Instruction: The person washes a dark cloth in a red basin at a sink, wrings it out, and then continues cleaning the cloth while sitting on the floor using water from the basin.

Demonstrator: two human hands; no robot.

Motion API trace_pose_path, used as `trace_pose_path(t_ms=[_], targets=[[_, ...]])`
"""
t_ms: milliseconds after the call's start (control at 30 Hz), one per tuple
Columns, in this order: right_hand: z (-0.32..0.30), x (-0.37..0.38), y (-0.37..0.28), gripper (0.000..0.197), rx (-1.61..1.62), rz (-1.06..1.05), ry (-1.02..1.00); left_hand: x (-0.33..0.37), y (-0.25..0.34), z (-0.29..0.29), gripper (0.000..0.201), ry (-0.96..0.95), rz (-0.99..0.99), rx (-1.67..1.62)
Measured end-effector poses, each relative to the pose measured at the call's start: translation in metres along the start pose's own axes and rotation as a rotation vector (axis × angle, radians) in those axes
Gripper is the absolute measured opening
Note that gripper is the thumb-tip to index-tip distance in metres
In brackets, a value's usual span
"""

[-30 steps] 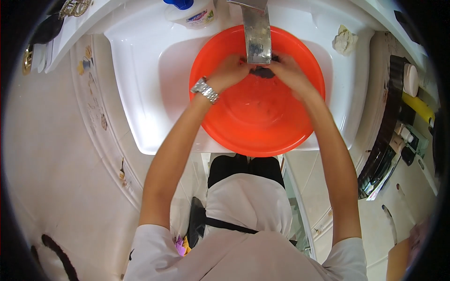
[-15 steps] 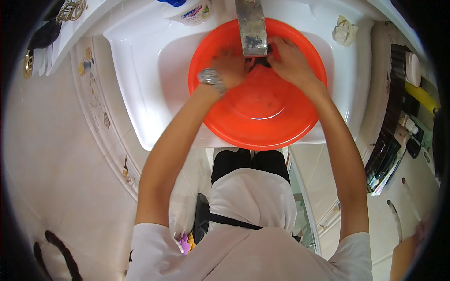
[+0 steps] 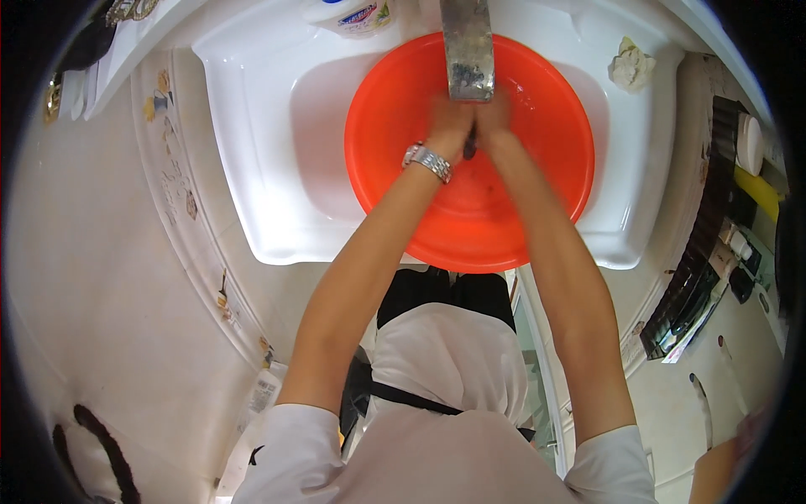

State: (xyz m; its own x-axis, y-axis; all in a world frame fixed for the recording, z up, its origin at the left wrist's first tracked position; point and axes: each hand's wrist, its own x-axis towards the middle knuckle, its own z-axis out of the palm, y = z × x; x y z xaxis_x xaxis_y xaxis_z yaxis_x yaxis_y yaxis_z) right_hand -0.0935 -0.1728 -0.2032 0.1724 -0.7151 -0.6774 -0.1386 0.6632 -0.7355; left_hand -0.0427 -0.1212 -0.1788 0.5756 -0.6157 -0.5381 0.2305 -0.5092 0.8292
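Under the broad metal faucet, my left hand and my right hand are pressed together over a red plastic basin. A small black piece, apparently wet cloth, pokes out between the heels of both hands. The rest of it is hidden by them. Motion smears my fingers, and the faucet's end covers part of them. A silver metal watch circles my left wrist. Drops of water show on the basin's far right wall.
The basin sits in a white sink. A white bottle stands behind it on the left, and a crumpled pale lump lies on the right rim. Toiletries and a yellow object crowd a shelf at the far right.
My hands were apart on either side of the faucet's end, with the black piece between them. Now they have come together beneath it, and the black piece shows nearer to me.
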Motion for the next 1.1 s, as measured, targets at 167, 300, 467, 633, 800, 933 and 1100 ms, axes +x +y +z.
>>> trace_pose_path(t_ms=[167,300,467,633,800,933,1100], targets=[[0.009,-0.017,0.002,0.039,-0.354,-0.108,0.075,0.006,-0.004,-0.011,0.022,-0.001,-0.127,-0.295],[0.023,-0.04,0.016,0.028,-0.499,-0.223,0.035,0.015,-0.026,-0.039,0.022,-0.053,-0.237,-0.435],[0.008,-0.027,-0.001,0.027,-0.341,-0.224,-0.017,0.01,-0.009,-0.032,0.033,-0.001,0.193,0.245],[-0.02,-0.026,-0.037,0.03,-0.64,-0.499,-0.122,0.023,0.014,-0.062,0.039,-0.047,0.317,0.458],[-0.033,-0.024,-0.064,0.035,-1.175,-0.505,-0.215,0.02,0.009,-0.069,0.018,-0.076,0.451,0.859],[-0.019,-0.022,-0.025,0.035,-1.303,-0.782,0.085,0.021,-0.026,-0.026,0.028,0.262,0.611,0.855],[0.028,-0.03,-0.006,0.042,-1.331,-0.386,-0.167,0.064,-0.109,-0.046,0.028,0.103,0.403,1.19]])
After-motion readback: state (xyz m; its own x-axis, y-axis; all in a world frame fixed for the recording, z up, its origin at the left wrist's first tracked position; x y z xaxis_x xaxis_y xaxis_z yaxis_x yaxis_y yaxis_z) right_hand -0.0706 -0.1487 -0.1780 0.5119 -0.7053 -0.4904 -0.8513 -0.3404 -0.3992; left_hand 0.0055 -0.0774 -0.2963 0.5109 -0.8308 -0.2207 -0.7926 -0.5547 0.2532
